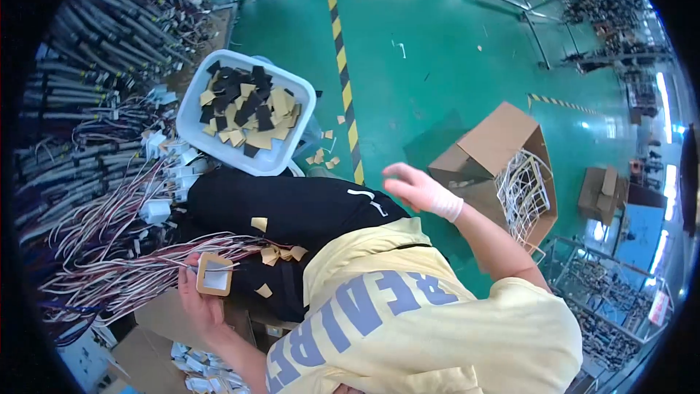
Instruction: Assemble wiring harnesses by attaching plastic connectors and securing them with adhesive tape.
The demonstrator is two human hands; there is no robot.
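Near my left thigh, my left hand grips a small square white housing with a tan frame around its open face. Wires run close beside it, but whether they join it I cannot tell. My right hand, with a white band at its wrist, is raised off my right side. Its fingers are loosely bent and apart, with nothing visible in them. Tan foam pieces lie on my black trousers. In front of my legs stands a pale plastic bin holding many black and tan pieces.
Bundles of cables with white connectors crowd the left side. A box of white parts sits at lower left. To the right is an open cardboard box with white wire-like parts. A striped line crosses the green floor; racks stand beyond.
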